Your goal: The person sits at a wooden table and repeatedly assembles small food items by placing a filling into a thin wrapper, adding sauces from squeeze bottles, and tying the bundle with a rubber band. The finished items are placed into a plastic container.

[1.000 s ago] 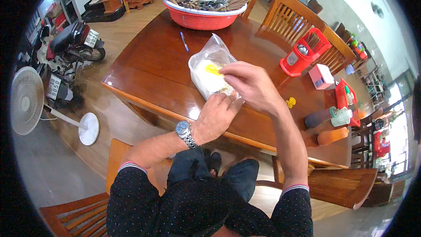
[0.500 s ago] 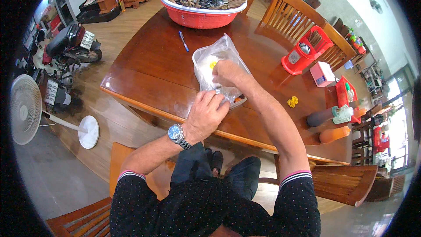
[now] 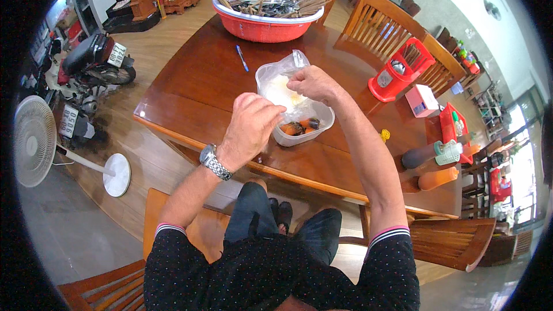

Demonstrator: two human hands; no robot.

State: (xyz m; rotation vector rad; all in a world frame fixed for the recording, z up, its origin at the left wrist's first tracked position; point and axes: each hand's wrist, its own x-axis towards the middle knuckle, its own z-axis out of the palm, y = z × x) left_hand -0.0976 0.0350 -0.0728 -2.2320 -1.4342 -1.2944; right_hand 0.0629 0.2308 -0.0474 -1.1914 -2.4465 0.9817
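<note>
A whitish plastic tub (image 3: pixel 329 122) stands near the table's front edge. A clear plastic bag (image 3: pixel 275 83) with pale contents lies across its far part. Dark and orange pieces (image 3: pixel 300 127) show in the near part. My left hand (image 3: pixel 249 126), with a metal watch on its wrist, is over the tub's left side, fingers pinched at the bag's near edge. My right hand (image 3: pixel 315 84) is above the tub's far right side, closed, its fingertips at the bag. Right of the tub lies a small yellow coil (image 3: pixel 385 135).
A red basin (image 3: pixel 262 30) holds a white basket of chopsticks and spoons at the back. A blue pen (image 3: pixel 242 58) lies nearer. On the right are a red utensil holder (image 3: pixel 391 83), a pink-and-white box (image 3: pixel 421 99), a dark sauce bottle (image 3: pixel 416 157) and an orange bottle (image 3: pixel 439 178).
The bag's near side has moved back, uncovering the dark and orange pieces. My left hand has risen leftward; my right hand has moved up and right. The yellow seen at its fingers no longer shows there.
</note>
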